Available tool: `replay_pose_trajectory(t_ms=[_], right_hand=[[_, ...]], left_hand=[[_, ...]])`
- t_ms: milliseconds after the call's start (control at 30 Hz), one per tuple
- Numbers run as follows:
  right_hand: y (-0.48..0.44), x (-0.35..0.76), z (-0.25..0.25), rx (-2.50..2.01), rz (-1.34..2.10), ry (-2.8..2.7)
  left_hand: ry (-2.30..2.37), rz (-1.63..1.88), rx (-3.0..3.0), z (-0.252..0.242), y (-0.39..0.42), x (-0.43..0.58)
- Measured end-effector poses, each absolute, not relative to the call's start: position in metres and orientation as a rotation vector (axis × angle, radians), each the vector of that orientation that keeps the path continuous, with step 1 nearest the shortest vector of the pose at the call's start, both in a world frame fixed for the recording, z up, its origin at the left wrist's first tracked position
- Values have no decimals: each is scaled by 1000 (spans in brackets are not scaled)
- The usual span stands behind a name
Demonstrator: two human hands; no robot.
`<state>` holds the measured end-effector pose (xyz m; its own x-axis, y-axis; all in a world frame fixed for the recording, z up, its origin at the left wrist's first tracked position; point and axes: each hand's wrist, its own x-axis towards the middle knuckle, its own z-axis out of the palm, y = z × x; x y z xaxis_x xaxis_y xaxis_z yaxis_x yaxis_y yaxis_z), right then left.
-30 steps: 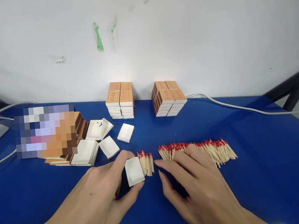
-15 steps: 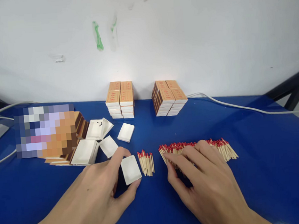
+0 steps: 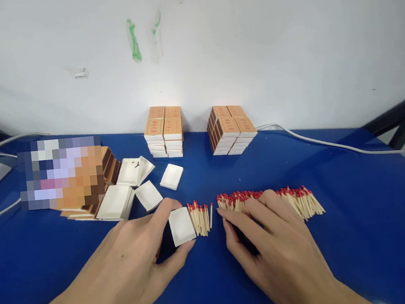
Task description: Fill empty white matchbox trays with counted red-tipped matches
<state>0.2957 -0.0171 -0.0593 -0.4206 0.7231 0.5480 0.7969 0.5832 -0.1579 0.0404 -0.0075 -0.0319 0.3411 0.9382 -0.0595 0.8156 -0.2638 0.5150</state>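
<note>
My left hand (image 3: 140, 252) grips a white matchbox tray (image 3: 182, 226) between its thumb and fingers, the tray's hollow side up. Right against the tray's right edge lies a small group of red-tipped matches (image 3: 200, 220). A single match (image 3: 211, 215) lies just apart from that group. My right hand (image 3: 274, 240) is curved over the left part of a long row of matches (image 3: 304, 202), hiding some of them. Its index fingertip and thumb are slightly apart at the row's left end, with nothing visible between them.
Several loose white trays (image 3: 148, 195) lie left of centre, beside a heap of orange matchboxes partly covered by a blurred patch. Two stacks of matchboxes, a left stack (image 3: 163, 131) and a right stack (image 3: 231, 129), stand by the white wall. A pale cable (image 3: 315, 143) runs along the back right.
One match has come away from the long row and now lies near the small group. My left hand and its tray have shifted slightly right, close against that group.
</note>
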Motion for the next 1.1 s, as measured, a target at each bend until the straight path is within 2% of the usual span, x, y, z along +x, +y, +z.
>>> replay_pose_trajectory(t_ms=[533,1100], right_hand=[[-19,294,-57,-1158,-71,-2264],[-17,297,-54,-1224,-236,-2204]], left_hand=[[1508,355,2166,-31,-10,38],[1503,331,2167,-30,-8,39]])
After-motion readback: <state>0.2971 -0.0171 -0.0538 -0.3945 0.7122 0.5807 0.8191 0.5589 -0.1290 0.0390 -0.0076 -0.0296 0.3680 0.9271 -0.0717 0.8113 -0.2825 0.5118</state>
